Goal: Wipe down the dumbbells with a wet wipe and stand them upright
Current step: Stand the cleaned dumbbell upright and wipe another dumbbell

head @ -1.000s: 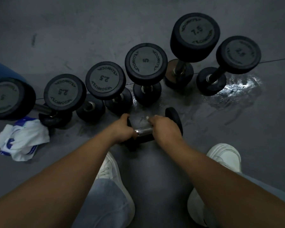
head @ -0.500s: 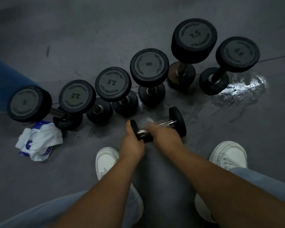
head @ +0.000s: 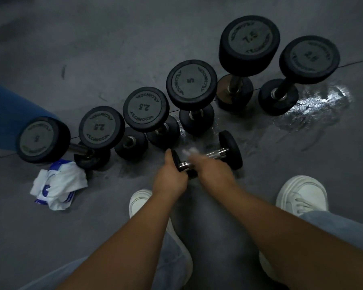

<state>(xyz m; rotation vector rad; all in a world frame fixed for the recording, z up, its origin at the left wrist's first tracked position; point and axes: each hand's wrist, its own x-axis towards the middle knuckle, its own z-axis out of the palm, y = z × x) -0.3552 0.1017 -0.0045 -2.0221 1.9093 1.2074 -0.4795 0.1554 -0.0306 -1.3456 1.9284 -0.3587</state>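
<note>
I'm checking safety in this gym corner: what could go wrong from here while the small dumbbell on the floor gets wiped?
1. The small dumbbell lies on its side, gripped by the left hand at one head only. Its free head could swing into the upright 5 dumbbell just behind and perhaps topple it.
2. A wet patch shines on the floor near the white shoe; stepping there might cause a slip.

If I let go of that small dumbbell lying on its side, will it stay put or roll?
Probably rolls: the small dumbbell lies on round heads, steadied by the left hand. Its chrome handle looks shiny and the floor nearby gleams wet, so it may slip. Likely light: it is the smallest one here.
</note>
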